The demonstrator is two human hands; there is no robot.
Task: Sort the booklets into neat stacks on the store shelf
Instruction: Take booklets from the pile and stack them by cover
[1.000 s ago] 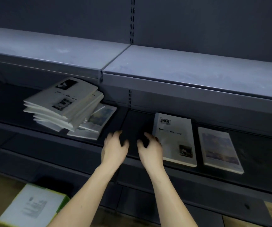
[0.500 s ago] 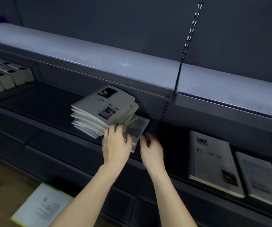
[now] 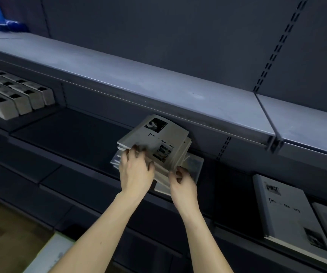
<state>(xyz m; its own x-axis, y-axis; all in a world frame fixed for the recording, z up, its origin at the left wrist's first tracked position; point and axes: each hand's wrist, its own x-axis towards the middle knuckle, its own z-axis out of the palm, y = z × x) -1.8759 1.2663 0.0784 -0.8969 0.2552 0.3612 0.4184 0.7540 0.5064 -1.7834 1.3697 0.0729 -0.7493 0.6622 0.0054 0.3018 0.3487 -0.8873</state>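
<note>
Left hand (image 3: 136,170) and right hand (image 3: 182,184) grip the shelf's (image 3: 70,131) booklet pile (image 3: 158,142).

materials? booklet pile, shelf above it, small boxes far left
Booklet pile: paper with matte card covers; edges fan and bend under the left hand and right hand.
Upper shelf: probably painted sheet metal; thin folded lip, dull scuffed sheen.
Small boxes: likely matte cardboard; too blurred to confirm.

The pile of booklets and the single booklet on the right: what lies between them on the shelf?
Only bare dark shelf lies between the pile and the single booklet, as the head view shows.
</note>
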